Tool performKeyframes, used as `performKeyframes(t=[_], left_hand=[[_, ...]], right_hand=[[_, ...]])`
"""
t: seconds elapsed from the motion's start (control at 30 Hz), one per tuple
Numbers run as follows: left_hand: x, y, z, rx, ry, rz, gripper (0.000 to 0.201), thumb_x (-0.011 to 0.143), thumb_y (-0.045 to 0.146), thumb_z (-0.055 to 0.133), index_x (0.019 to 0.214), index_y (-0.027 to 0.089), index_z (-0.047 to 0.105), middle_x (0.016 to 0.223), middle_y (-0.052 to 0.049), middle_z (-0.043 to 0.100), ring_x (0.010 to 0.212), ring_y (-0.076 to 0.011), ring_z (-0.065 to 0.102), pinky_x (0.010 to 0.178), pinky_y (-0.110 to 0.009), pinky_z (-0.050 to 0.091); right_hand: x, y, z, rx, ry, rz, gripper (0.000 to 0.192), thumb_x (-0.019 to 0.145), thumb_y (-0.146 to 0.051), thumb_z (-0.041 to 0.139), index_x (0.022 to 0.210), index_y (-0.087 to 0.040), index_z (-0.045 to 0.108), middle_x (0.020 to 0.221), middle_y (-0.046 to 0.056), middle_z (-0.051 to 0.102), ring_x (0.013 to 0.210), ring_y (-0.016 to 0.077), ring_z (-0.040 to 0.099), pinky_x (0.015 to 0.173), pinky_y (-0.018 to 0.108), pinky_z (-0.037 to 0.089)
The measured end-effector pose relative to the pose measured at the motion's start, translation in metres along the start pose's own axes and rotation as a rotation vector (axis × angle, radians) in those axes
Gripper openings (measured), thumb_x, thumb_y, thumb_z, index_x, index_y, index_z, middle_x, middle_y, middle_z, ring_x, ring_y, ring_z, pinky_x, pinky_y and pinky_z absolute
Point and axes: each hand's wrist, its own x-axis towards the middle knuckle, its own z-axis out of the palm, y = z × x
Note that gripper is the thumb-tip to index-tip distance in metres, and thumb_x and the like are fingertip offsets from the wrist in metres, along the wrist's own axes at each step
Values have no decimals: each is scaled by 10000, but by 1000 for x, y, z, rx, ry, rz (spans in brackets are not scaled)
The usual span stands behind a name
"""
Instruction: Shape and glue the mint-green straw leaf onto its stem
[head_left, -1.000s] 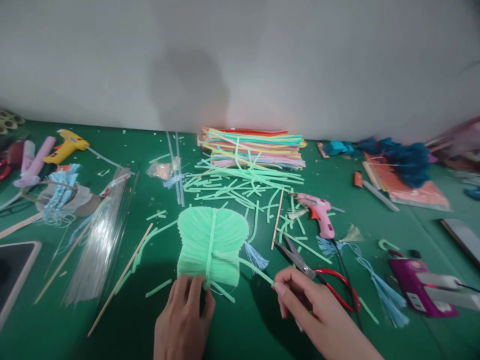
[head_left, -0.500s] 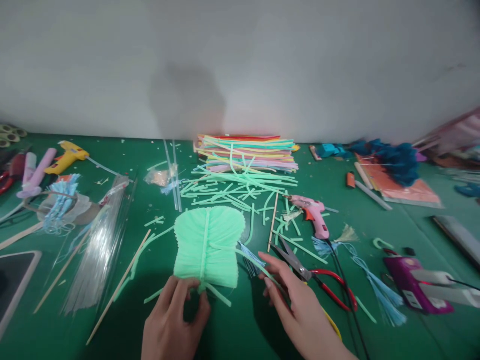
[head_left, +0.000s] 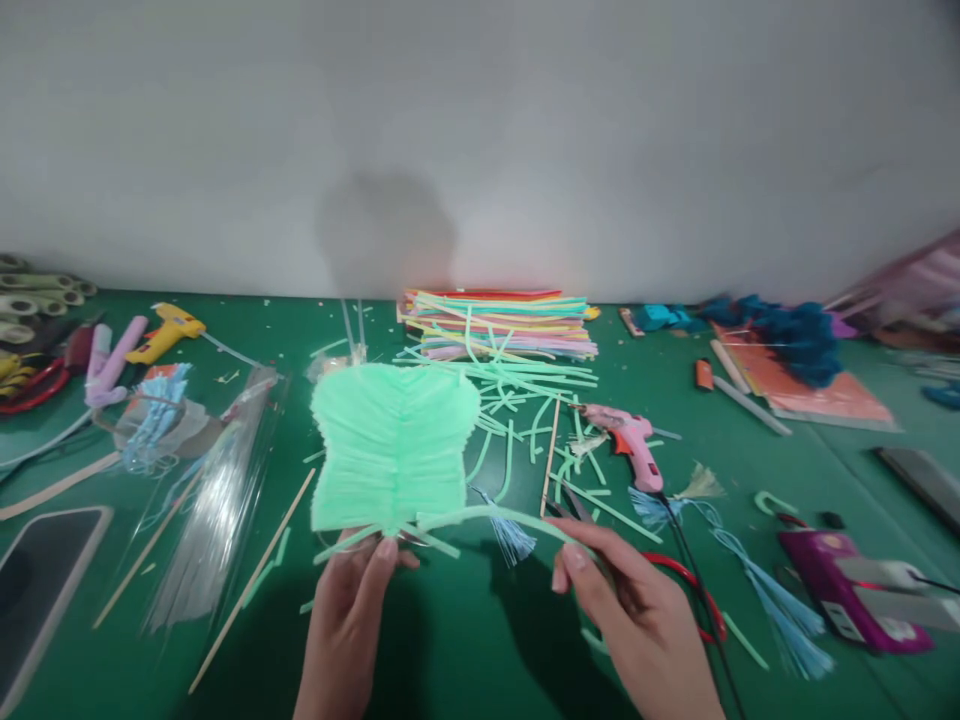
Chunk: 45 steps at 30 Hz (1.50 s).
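A mint-green leaf shape made of pipe cleaners, with a rib down its middle, is raised above the table. My left hand pinches its lower end, where short green ends cross. Between the thumb and fingers of my right hand is a long green pipe cleaner, stretching left to the base of the leaf. Beneath it lies a small blue tassel. Scissors with red handles are partly hidden behind my right hand.
Behind lies a bundle of coloured pipe cleaners with loose green pieces. A pink glue gun and its cord are at right, near a purple device. At left are a wooden stick, clear plastic sleeves, a phone and a yellow glue gun.
My left hand has lifted the leaf off the table and tilted it up. My right hand has closed on the long pipe cleaner and moved right, drawing it lower across the leaf's base.
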Motion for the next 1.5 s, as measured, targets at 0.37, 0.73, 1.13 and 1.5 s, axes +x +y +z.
performKeyframes(t=[0.37,0.73,1.13,1.5], left_hand=[[14,-12,10,-299,-86,-246,340,788,431,730,928,123,693,934,-109,761,887,-271,741,705,-319,584],[12,-14,14,-145,-132,-189,272,786,414,746,732,149,712,622,10,620,580,-105,546,571,-212,455],[-3,-20,16,-177,-177,-356,303,749,454,769,742,165,679,658,7,639,606,-118,540,566,-219,444],[-8,-21,17,-116,-143,-334,353,729,460,774,601,161,636,549,9,562,552,-108,444,519,-218,370]], right_hand=[[-1,3,0,-483,56,-276,152,900,-290,584,972,-327,713,785,27,715,546,195,622,525,335,521],[-7,4,10,-528,22,-448,163,910,-188,577,986,-229,715,692,19,654,558,150,618,539,265,496],[20,12,33,-385,-264,-173,184,914,-169,529,953,-239,695,891,7,655,585,104,582,550,224,451],[16,-3,22,-449,-272,-294,156,943,-194,517,953,-244,664,924,29,629,753,153,644,683,276,499]])
